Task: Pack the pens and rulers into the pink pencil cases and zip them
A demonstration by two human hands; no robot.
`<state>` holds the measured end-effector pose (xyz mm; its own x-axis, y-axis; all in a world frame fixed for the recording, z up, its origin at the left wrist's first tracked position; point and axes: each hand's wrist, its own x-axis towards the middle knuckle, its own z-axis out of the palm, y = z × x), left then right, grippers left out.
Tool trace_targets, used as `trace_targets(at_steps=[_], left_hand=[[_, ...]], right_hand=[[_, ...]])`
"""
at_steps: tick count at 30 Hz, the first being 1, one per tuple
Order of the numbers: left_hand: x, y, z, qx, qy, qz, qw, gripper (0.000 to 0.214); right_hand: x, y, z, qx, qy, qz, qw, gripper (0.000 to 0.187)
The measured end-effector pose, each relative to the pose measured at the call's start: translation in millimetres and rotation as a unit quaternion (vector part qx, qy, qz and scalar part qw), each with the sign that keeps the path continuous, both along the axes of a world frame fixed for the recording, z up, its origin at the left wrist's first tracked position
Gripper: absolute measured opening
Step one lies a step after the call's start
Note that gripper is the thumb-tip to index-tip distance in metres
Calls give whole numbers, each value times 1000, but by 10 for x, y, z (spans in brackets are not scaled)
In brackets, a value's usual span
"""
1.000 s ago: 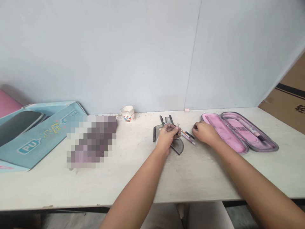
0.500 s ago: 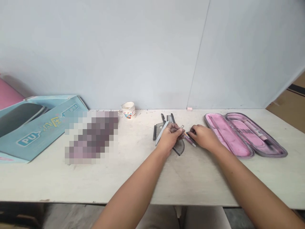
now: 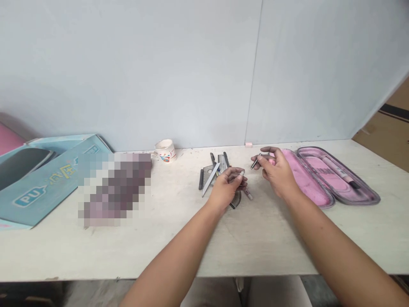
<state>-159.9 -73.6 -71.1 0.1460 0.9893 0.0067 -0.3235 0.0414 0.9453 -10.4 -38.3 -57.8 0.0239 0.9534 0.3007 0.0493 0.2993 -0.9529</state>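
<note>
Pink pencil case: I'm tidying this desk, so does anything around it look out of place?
The drawing tools look out of place: a protractor and a ruler lie in a loose heap on the table, outside the open pink pencil case. A pixelated patch to their left hides whatever lies there.

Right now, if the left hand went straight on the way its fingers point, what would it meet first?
Probably the right hand, at the short dark pen in its fingers; the left hand looks aimed there, though depth is unclear.
</note>
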Motion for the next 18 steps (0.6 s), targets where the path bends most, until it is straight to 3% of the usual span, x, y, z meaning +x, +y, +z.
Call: trace_targets(at_steps=[2, 4, 7, 11, 14, 18], left_hand=[[13, -7, -8, -2, 4, -6, 1000, 26], [22, -9, -22, -2, 4, -6, 1000, 24], [28, -8, -39, 2, 3, -4, 1000, 21], [37, -16, -17, 16, 5, -1, 1000, 17], [45, -29, 19, 54, 30, 0, 998, 13], [27, -44, 19, 125, 139, 25, 982, 19]], right_hand=[[-50, -33, 20, -10, 75, 24, 997, 36], [-106, -64, 16, -20, 79, 39, 996, 34], [-157, -101, -4, -3, -4, 38, 999, 29], [-155, -172, 8, 102, -169, -23, 980, 25], [-152, -239, 12, 166, -261, -30, 951, 35], [-201, -280, -64, 182, -304, 7, 935, 48]])
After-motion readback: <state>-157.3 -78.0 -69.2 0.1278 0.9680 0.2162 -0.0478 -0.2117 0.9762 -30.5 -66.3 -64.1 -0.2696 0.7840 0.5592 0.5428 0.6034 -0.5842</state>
